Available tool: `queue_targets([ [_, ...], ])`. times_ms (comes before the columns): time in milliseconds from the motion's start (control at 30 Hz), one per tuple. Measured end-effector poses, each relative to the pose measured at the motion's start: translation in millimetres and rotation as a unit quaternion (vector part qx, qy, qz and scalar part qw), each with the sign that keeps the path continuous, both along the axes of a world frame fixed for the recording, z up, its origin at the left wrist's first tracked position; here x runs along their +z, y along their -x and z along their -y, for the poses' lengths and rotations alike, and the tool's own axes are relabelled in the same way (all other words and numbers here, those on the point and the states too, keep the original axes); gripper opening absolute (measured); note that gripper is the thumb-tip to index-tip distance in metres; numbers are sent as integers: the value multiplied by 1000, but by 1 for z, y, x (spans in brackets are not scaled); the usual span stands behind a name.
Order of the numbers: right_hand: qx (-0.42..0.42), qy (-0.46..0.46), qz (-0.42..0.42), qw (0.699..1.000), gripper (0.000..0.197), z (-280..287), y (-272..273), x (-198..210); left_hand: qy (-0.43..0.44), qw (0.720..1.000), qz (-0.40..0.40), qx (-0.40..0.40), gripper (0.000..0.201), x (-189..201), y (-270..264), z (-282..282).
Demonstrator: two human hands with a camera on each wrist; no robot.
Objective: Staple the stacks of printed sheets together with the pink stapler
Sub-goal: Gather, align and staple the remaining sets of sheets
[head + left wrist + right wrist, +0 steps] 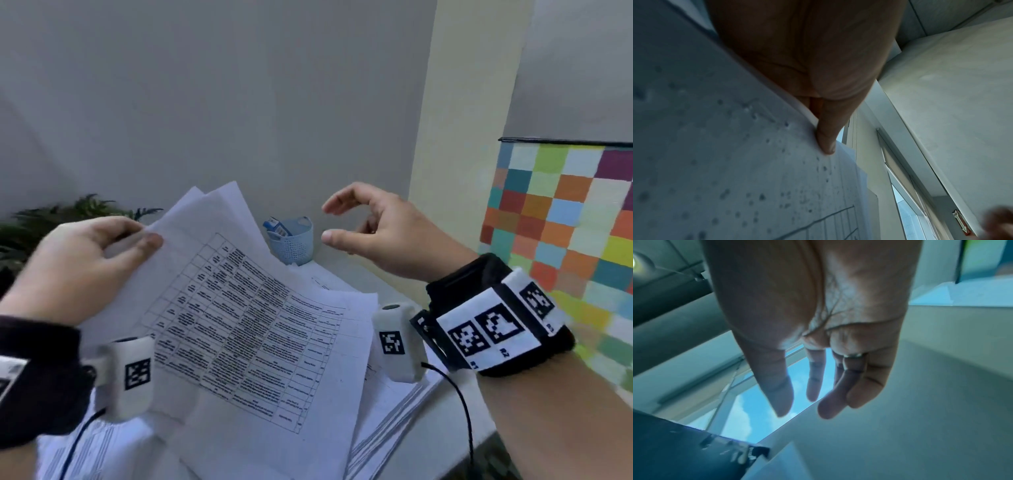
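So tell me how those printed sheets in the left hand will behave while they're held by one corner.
The printed sheets look floppy: they curve and sag away from the left hand. Their top corners are fanned apart, so they will probably slip out of alignment. They seem light, since a thumb-and-finger pinch holds them up.

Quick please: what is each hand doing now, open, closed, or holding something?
Left hand: holding the printed sheets, pinched near their top corner.
Right hand: open, fingers relaxed, holding nothing.
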State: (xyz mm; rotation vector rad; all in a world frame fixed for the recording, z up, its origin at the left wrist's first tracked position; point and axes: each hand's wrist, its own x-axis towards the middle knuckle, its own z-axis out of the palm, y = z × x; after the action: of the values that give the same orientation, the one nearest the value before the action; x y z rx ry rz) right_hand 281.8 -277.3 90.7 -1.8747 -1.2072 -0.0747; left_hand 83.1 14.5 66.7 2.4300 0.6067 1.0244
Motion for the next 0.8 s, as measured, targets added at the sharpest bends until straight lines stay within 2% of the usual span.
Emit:
queue_targets([
  [67,49,-19,10,999,31,-34,13,5,-9,1000,22,-7,10,12,0,36],
  [200,127,-60,77,987,47,-97,40,10,3,1000,25,-1,14,13,-1,37],
  [333,174,-48,143,973,59,-143,61,7,17,1000,24,-1,19,13,1,33],
  [433,150,-42,175,972,39,-165,63,-1,20,999,31,10,22,13,0,29],
  [533,100,-25,157,982,20,-175,50,-11,29,999,-16,22,15,12,3,20],
  [700,41,-52,136,989,9,-176,26,-16,41,993,-93,56,21,11,15,7],
  [800,17,-104,113,988,17,-174,23,-15,52,995,-75,35,19,11,12,11],
])
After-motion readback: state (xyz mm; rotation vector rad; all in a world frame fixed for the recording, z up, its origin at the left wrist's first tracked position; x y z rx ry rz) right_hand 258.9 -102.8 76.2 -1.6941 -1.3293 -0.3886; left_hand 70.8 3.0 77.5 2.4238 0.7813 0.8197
